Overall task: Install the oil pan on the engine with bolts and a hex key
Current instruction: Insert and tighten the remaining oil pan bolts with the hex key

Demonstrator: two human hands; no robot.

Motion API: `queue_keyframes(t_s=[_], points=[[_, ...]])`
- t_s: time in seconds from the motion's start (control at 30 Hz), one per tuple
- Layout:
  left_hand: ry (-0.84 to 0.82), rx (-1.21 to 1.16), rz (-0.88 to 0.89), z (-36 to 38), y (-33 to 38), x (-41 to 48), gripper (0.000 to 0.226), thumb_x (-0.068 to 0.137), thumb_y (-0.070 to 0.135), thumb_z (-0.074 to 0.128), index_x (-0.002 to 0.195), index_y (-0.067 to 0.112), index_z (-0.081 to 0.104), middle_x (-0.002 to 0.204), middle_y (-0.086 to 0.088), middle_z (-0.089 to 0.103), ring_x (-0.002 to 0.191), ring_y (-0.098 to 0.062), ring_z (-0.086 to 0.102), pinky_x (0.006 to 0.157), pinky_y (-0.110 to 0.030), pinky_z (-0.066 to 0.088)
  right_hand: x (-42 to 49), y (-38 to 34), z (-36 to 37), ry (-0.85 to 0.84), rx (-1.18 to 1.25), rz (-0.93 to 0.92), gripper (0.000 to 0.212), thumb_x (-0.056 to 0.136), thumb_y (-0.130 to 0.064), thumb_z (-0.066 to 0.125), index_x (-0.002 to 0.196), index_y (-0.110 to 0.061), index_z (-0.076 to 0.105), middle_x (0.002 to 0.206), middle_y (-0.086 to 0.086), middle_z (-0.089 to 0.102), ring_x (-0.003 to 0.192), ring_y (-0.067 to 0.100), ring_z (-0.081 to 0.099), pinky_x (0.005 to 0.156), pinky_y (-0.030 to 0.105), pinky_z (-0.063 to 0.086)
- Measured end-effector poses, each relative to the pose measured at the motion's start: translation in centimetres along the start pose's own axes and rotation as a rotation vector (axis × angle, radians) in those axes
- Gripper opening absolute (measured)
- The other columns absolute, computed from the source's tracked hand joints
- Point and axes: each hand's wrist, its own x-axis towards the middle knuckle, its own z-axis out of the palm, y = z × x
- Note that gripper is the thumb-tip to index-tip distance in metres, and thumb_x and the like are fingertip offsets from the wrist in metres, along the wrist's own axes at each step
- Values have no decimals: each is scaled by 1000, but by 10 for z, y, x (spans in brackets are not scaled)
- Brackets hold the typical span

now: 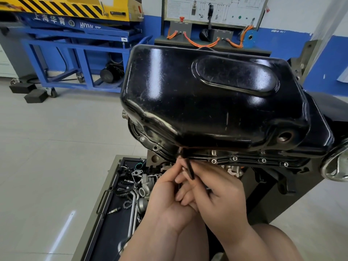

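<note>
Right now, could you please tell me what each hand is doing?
The left hand pinches the thin black metal hex key at the glossy black oil pan flange.
The right hand grips the same hex key, fingers curled.

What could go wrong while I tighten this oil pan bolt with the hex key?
1. The hex key sits tilted at the oil pan flange and its tip is hidden, so it may slip and round the bolt.
2. Flange holes near the rounded corner look empty while bolts sit farther along; tightening hard now could seat the pan unevenly.
3. A bolt dropped by the left hand or right hand would land among parts in the tray below.
</note>
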Motion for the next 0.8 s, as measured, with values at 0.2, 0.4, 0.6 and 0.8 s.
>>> queue_keyframes(t_s=[0.2, 0.4, 0.6, 0.8], points=[[67, -3, 3, -7, 0, 3, 25, 78, 26, 58, 61, 9, 65, 39, 4, 43, 22, -6, 28, 33, -14, 7, 1, 4, 2, 100, -15, 65, 18, 72, 5, 67, 82, -9, 71, 84, -5, 70, 86, 1, 65, 77, 15, 50], [29, -4, -17, -4, 1, 2, 26, 53, -5, 82, 60, 4, 58, 42, 3, 43, 26, -6, 20, 31, -15, 12, 2, -1, 0, 35, -47, 58, 35, 76, 3, 64, 101, -19, 71, 92, -13, 69, 92, -3, 62, 83, 12, 46], [-38, -30, -16, -10, -2, 3, 27, 67, 8, 79, 53, 7, 56, 43, 4, 43, 24, -8, 30, 31, -16, 13, 4, -1, -2, 56, 57, 85, 30, 71, 7, 71, 88, -17, 75, 85, -10, 71, 88, -1, 66, 81, 11, 46], [24, 7, 10, -6, 0, 0, 6, 69, -1, 68, 68, 4, 70, 42, 3, 45, 32, -4, 13, 31, -15, 11, 5, 0, 4, 92, -23, 123, 32, 64, 14, 76, 81, -14, 72, 82, -10, 68, 85, -2, 64, 77, 9, 45]])
